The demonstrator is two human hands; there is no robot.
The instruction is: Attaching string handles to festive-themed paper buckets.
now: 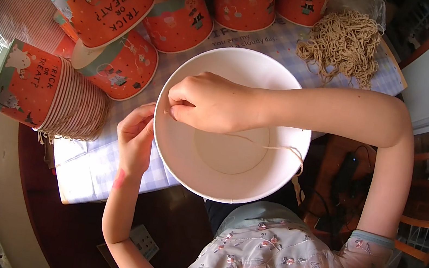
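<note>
A large white-lined paper bucket (223, 187) is tipped so that its open mouth faces up toward me. My right hand (218, 104) reaches into it, thumb and fingers pinched against the left inner wall on a thin beige cord (257, 142). From under that hand the cord runs across the inside, over the right rim, and hangs down outside. My left hand (136, 137) is at the outer left side of the bucket, opposite the right fingertips. Its fingers are bent together and their tips are partly hidden behind the rim, so what they pinch does not show.
Orange printed paper buckets (178, 22) are piled at the back. A nested stack of them (50, 92) lies on its side at the left, beside a plastic-wrapped stack (18, 10). Loose beige cords (345, 45) lie heaped back right on the checked tablecloth (88, 171).
</note>
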